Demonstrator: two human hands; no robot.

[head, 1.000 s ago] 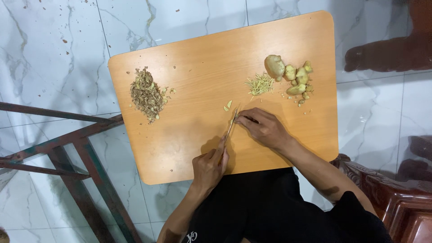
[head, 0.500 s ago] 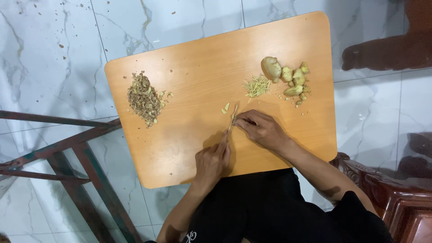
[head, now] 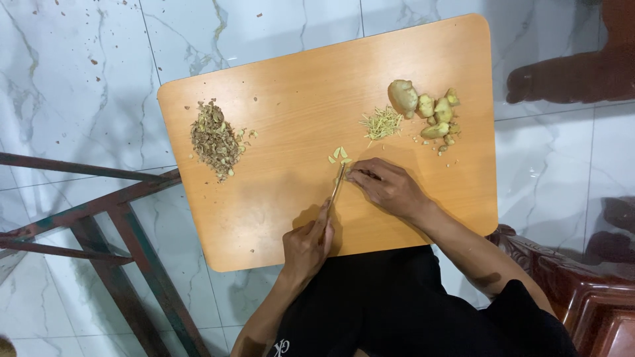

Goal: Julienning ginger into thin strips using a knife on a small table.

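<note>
**Mia:** What is the left hand (head: 307, 246) doing?

**Ben:** It holds a knife (head: 335, 190). The fingers are curled tight around the handle, so that grip is closed on the knife. The blade points away from the person, across the wooden board (head: 278, 218).

**Mia:** And the right hand (head: 387, 188)?

**Ben:** It lies flat and low on the board, just beside the blade. The fingertips are bunched and press down right at the knife. I think a small bit of ginger is under them, but it is hidden, so I cannot tell if that grip holds anything.

**Mia:** What is near the knife tip?

**Ben:** A few little pale slices (head: 338, 155). They lie on the board just past the blade, close to the right fingers.

**Mia:** Where is the rest of the ginger?

**Ben:** The ginger chunks (head: 426, 109) sit in a bunch near the far right side of the board. Next to them is a small heap of thin yellow strips (head: 381, 123).

**Mia:** What about the brown heap?

**Ben:** That is a pile of peelings (head: 215, 140) on the left side, well apart from both hands.

**Mia:** What is under the board?

**Ben:** A white marble floor (head: 79, 79). A dark metal frame (head: 106, 218) stands at the left.
</note>
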